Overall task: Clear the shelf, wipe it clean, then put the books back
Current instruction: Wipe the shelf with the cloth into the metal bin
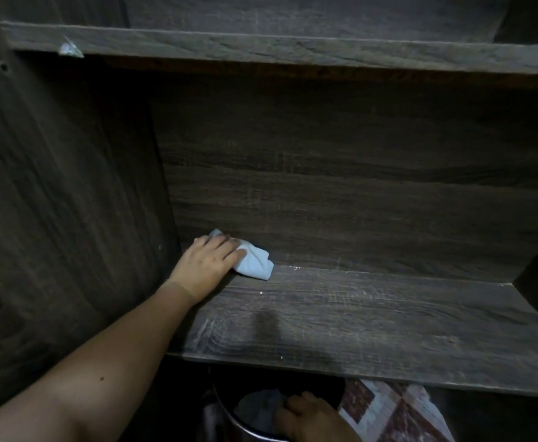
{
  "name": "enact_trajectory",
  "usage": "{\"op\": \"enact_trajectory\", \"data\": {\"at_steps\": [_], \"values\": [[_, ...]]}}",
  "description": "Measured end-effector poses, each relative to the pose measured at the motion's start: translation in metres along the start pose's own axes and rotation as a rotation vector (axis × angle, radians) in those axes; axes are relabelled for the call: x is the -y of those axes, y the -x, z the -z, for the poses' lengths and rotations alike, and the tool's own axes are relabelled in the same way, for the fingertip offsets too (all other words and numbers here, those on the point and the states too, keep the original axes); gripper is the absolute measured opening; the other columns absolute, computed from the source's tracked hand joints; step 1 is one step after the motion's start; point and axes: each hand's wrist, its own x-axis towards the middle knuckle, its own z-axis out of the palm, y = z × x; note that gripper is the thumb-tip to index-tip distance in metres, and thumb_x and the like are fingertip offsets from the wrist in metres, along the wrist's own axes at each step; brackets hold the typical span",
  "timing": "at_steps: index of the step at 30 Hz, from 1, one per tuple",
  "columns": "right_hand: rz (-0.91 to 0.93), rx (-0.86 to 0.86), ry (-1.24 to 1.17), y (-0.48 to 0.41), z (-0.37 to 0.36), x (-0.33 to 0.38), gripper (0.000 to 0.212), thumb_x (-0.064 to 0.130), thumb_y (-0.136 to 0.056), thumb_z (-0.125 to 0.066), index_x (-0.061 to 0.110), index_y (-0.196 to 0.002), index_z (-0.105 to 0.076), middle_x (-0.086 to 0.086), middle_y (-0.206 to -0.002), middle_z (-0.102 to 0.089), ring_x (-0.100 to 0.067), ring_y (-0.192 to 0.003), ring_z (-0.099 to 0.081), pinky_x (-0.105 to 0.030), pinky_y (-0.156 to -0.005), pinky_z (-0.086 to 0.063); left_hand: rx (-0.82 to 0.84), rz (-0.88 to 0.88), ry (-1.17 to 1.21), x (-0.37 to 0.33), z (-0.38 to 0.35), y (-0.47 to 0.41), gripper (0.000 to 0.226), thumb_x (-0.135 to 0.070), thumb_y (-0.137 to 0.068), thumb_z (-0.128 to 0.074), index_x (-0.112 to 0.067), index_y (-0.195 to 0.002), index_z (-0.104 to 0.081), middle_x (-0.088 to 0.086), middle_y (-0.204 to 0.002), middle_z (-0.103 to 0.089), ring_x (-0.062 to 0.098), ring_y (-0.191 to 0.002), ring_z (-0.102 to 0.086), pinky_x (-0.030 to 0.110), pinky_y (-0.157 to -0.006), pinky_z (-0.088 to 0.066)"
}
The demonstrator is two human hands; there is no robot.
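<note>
**Shelf and wiping cloth**

Dark wood-grain shelf [373, 320]: the board is lying level, showing pale scuffs, scattered white specks and one dark smudge near its front edge. Light blue cloth [256, 261]: bunched in soft folds, it is lying in the shelf's back left corner, with the left hand [208, 258] pressing on it.

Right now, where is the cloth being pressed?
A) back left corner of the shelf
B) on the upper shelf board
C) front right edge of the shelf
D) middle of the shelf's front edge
A: the left hand presses the pale cloth onto the shelf where it meets the back panel, close to the left side wall.
</note>
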Motion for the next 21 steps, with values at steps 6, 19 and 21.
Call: {"op": "enact_trajectory", "data": {"at_steps": [6,19,21], "values": [[0.059,-0.124,0.025,0.015,-0.002,0.007,0.021,0.048,-0.074,-0.037,0.036,-0.092,-0.039,0.013,-0.091,-0.032,0.006,-0.063,-0.048,-0.005,-0.059,-0.038,0.334,0.24,0.338,0.002,0.004,0.006,0.049,-0.009,-0.087,-0.061,-0.026,-0.133,-0.058,0.001,-0.132,-0.059,0.025,-0.119,-0.053,0.034,-0.101,-0.038],[0.119,-0.207,0.06,0.022,0.004,0.008,0.029,0.042,-0.067,-0.05,0.033,-0.094,-0.045,0.017,-0.082,-0.045,0.001,-0.065,-0.049,-0.011,-0.055,-0.041,0.395,0.395,0.519,-0.05,0.041,0.014,0.045,-0.014,-0.09,-0.051,-0.036,-0.128,-0.061,-0.007,-0.13,-0.059,0.02,-0.118,-0.056,0.027,-0.101,-0.039],[0.138,-0.161,0.058,0.023,0.006,0.008,0.048,0.042,-0.058,-0.073,0.032,-0.095,-0.044,0.017,-0.074,-0.052,-0.001,-0.062,-0.053,-0.012,-0.053,-0.042,0.394,0.381,0.519,-0.055,0.045,0.016,0.044,-0.015,-0.091,-0.051,-0.035,-0.129,-0.06,-0.006,-0.131,-0.059,0.019,-0.118,-0.055,0.026,-0.101,-0.037]]}}
